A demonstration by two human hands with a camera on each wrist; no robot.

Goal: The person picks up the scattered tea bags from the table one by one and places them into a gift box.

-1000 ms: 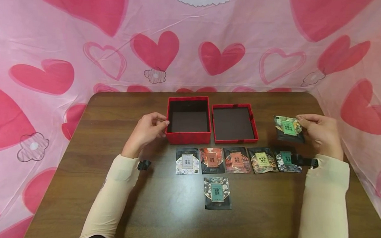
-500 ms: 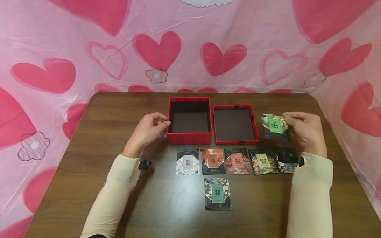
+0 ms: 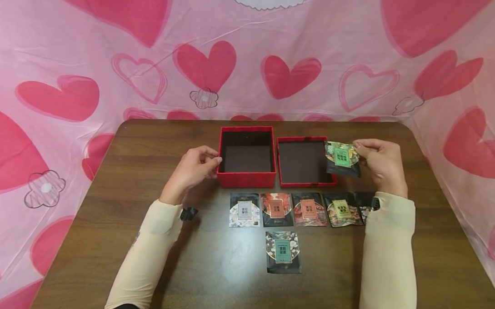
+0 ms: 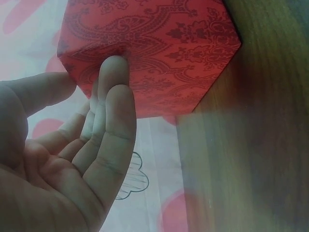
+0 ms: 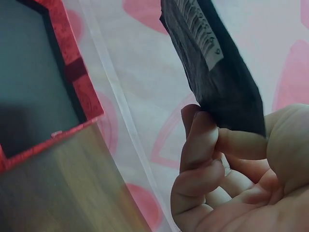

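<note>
In the head view, my right hand (image 3: 382, 166) pinches a green-labelled tea sachet (image 3: 340, 158) by its upper corner, in the air over the right edge of the red box lid (image 3: 302, 164). The right wrist view shows the dark back of this sachet (image 5: 227, 87), with a white barcode strip. My left hand (image 3: 194, 171) rests against the left side of the open red box (image 3: 246, 179). Seen from the left wrist, its fingertips touch the box's patterned wall (image 4: 164, 63), fingers fairly straight and thumb close to the edge.
Several tea sachets lie in a row before the box, among them a white one (image 3: 244, 211) and an orange one (image 3: 309, 209). The rightmost is partly behind my right wrist. A teal-labelled sachet (image 3: 283, 252) lies nearer on the wooden table (image 3: 210, 280). Pink heart-printed cloth (image 3: 292, 33) surrounds the table.
My right hand has carried the green-labelled sachet leftwards, from right of the lid to over its right edge. The left hand stays at the box.
</note>
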